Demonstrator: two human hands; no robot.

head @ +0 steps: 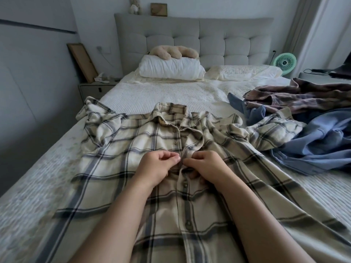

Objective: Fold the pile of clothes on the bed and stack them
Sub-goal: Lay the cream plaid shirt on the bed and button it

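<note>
Near the front edge of the bed, one cream plaid shirt lies spread face up, collar toward the far headboard, its sleeves bunched out to left and right. Both hands work at the button placket at mid-chest. The left hand has its fingers curled with thumb and forefinger pinched at the placket edge; the right hand curls round the opposite edge, fingertips meeting the left at the seam. They seem to be fastening a button, though the button itself is hidden under the fingers.

Judging by this, the task is at an early stage. Lower buttons on the shirt look closed, those above the hands look open, and no fold has been made in it yet. No stack of folded garments shows anywhere on the bed.

To the right, well apart from the hands, the pile of unfolded clothes waits: a purplish-brown plaid garment at the far side, and crumpled blue fabric nearer, which may be one piece or two, I cannot tell. So at least two more items remain after this shirt.

At the far end I count two pillows, a plush toy resting on the left one, and one small green fan to the right.
</note>
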